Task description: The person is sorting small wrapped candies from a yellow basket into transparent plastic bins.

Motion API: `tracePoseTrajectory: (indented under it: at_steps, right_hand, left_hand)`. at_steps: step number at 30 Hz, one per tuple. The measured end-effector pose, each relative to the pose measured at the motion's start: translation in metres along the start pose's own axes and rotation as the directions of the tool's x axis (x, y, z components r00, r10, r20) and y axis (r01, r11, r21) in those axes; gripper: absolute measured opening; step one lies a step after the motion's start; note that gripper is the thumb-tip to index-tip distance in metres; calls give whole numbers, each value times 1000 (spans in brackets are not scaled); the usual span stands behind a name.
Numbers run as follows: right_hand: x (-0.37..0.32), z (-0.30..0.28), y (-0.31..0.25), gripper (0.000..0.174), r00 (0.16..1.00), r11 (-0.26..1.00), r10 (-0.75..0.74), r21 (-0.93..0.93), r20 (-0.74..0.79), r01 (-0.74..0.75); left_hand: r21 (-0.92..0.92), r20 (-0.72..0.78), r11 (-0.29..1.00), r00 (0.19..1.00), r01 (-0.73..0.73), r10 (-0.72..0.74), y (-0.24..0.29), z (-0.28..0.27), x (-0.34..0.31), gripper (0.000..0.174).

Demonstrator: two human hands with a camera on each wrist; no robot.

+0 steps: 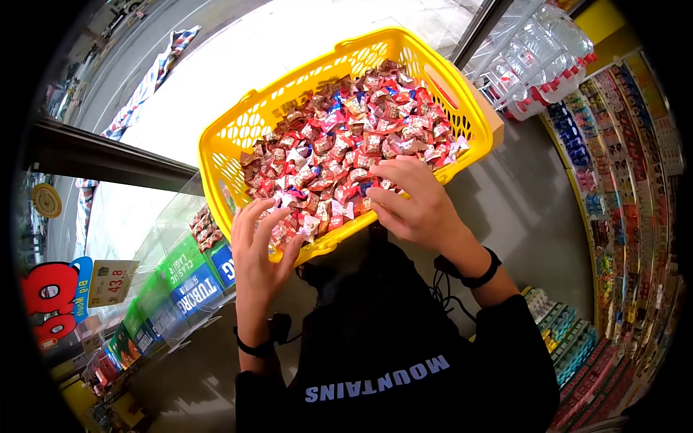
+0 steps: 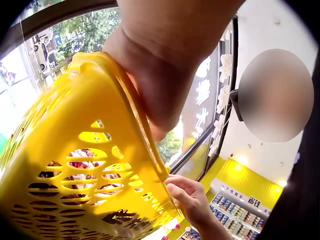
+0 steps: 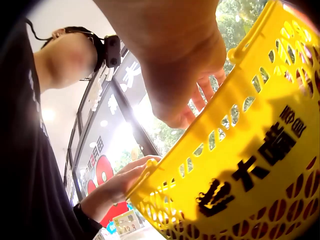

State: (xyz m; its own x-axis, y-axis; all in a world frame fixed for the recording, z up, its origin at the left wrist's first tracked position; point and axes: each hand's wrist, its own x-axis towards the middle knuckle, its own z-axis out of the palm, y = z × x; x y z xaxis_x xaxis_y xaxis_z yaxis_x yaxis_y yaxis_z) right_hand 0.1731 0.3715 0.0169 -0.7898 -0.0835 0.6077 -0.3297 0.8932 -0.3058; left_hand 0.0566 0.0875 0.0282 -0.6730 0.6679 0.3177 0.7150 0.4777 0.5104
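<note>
Red-wrapped sweets (image 1: 339,155) lie near parted left fingers (image 1: 247,220) and right fingers (image 1: 399,173).

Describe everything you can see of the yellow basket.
The basket is bright yellow and looks like molded plastic, with rounded corners, a thick rim and patterned openings through its walls. Dark lettering marks the outside. It sits mouth up, filled with small wrapped sweets. The left hand and right hand reach over its near side; firm contact is unclear. What supports it is hidden.

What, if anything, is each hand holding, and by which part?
Neither left hand nor right hand plainly holds anything; both reach over the yellow basket's rim, fingers apart. Contact with the wrapped candies is unclear.
</note>
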Motion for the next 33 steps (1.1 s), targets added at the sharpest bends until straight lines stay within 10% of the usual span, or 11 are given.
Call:
tracePoseTrajectory:
  at_steps: [10,15,25,33]
  right_hand:
    - [15,-63,101,21,994,986,86,-149,65,-75]
    - [37,-57,133,23,964,979,-109,-140,243,146]
    - [79,-36,144,36,638,948,3,-206,770,244]
    - [114,-32,142,47,390,921,176,-291,904,260]
  left_hand:
    - [33,2,977,977,213,-213,26,22,16,28]
    - [66,16,983,985,170,-171,24,22,16,26]
    - [-2,-17,985,985,170,-170,25,20,16,24]
    - [45,-53,986,986,163,-161,26,19,16,25]
